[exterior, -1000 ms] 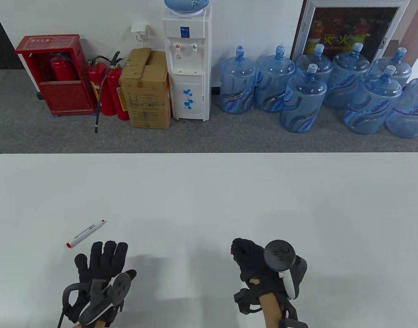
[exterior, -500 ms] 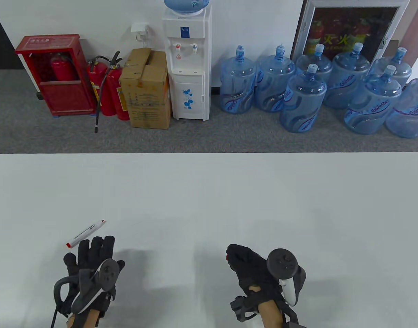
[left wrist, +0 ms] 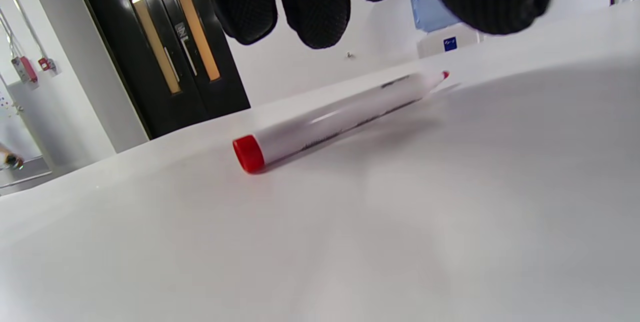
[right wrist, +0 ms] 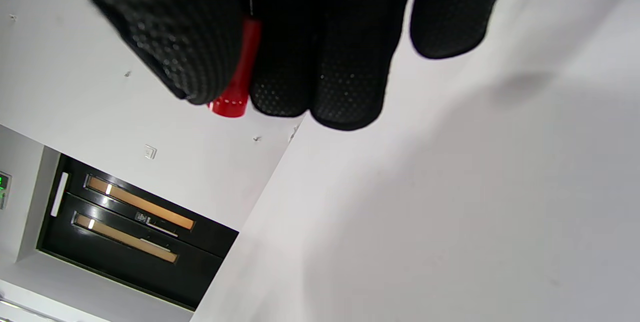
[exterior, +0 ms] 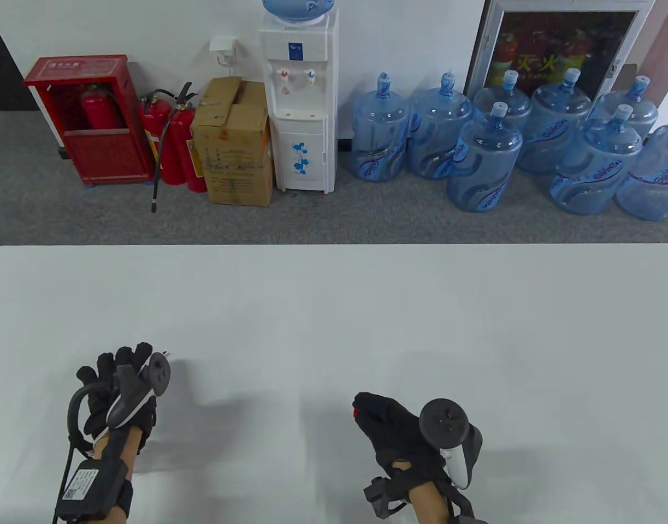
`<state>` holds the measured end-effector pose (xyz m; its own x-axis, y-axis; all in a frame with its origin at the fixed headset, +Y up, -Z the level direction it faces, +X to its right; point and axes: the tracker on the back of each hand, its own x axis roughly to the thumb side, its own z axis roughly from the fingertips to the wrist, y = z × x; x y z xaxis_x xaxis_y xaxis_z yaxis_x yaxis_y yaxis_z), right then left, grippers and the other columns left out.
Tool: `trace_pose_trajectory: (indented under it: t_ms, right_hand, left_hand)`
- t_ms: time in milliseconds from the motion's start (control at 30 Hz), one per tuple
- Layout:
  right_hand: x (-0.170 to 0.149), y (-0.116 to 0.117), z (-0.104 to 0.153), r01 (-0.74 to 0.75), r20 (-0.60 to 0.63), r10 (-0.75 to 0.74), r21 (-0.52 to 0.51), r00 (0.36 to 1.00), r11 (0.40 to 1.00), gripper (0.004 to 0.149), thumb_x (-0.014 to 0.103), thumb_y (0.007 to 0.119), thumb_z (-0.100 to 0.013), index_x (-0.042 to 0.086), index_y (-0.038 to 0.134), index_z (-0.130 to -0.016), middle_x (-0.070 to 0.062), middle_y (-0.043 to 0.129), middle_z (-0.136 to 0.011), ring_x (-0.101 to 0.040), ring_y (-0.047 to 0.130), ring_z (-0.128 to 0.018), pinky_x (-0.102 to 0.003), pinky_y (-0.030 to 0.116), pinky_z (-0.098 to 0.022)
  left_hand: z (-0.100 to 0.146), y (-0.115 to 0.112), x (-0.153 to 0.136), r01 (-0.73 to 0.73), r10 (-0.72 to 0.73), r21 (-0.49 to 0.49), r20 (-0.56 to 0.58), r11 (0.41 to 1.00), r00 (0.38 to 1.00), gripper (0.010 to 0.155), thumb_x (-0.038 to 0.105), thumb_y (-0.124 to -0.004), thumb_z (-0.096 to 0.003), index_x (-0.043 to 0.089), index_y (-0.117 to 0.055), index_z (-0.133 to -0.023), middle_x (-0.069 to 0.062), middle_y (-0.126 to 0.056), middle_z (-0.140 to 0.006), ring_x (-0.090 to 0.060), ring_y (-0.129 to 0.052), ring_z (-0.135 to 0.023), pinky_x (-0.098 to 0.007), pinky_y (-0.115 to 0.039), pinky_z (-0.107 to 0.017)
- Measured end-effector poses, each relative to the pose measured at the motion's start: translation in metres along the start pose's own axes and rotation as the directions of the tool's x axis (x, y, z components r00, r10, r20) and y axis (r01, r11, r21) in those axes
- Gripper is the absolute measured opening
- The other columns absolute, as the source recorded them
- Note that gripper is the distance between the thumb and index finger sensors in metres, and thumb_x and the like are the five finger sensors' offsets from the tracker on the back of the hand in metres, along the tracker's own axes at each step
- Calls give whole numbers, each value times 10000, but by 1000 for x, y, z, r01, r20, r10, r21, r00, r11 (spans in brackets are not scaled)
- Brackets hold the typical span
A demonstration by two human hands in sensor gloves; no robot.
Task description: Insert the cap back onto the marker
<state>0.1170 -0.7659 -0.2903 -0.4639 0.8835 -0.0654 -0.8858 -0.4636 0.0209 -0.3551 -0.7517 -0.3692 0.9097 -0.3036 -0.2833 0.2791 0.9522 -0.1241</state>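
The white marker (left wrist: 330, 117) with a red end plug lies flat on the table, its red tip bare. In the table view my left hand (exterior: 120, 365) hovers over it and hides all but the tip (exterior: 166, 355). In the left wrist view my left fingers (left wrist: 310, 7) hang spread just above the marker, not touching it. My right hand (exterior: 380, 417) holds the red marker cap (right wrist: 235, 87) pinched between thumb and fingers, a bit of it showing at the fingertips in the table view (exterior: 356, 412). It is well to the right of the marker.
The white table (exterior: 334, 305) runs to a far edge with grey carpet beyond. Water bottles (exterior: 484, 158), a dispenser (exterior: 301, 98), a cardboard box (exterior: 232, 142) and fire extinguishers (exterior: 172, 142) stand on the floor behind.
My left hand has moved forward and left, from below the marker to over it. My right hand has drifted slightly left and back toward me with the cap.
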Motion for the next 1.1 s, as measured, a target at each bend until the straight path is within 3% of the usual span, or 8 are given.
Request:
trace_pose_trajectory:
  t_ms: [333, 567, 1100]
  right_hand:
    - [0, 1, 0, -19, -29, 19, -13, 999, 1000, 436, 428, 861, -400, 352, 840, -829, 51, 960, -791, -198, 1012, -672, -552, 748, -640]
    - [-2, -1, 0, -16, -46, 15, -23, 999, 1000, 429, 429, 866, -396, 360, 850, -819, 48, 965, -786, -199, 1015, -666, -553, 749, -638]
    - [-4, 0, -3, -24, -57, 24, -10, 998, 1000, 431, 430, 865, -397, 358, 850, -822, 49, 968, -783, -198, 1016, -665, -551, 750, -638]
  left_hand:
    - [-17, -6, -2, 19, -21, -36, -46, 999, 999, 721, 529, -770, -430, 362, -500, -1077, -2, -717, -1143, -352, -750, -1079, -659, -518, -753]
    - [-22, -7, -5, 47, -49, -36, -67, 998, 997, 693, 511, -794, -425, 366, -555, -1059, 16, -786, -1096, -317, -851, -1010, -614, -594, -736]
    - [-29, -14, -12, 80, -85, -69, -78, 994, 993, 680, 502, -836, -402, 383, -614, -1033, 41, -846, -1054, -300, -892, -988, -621, -593, -738]
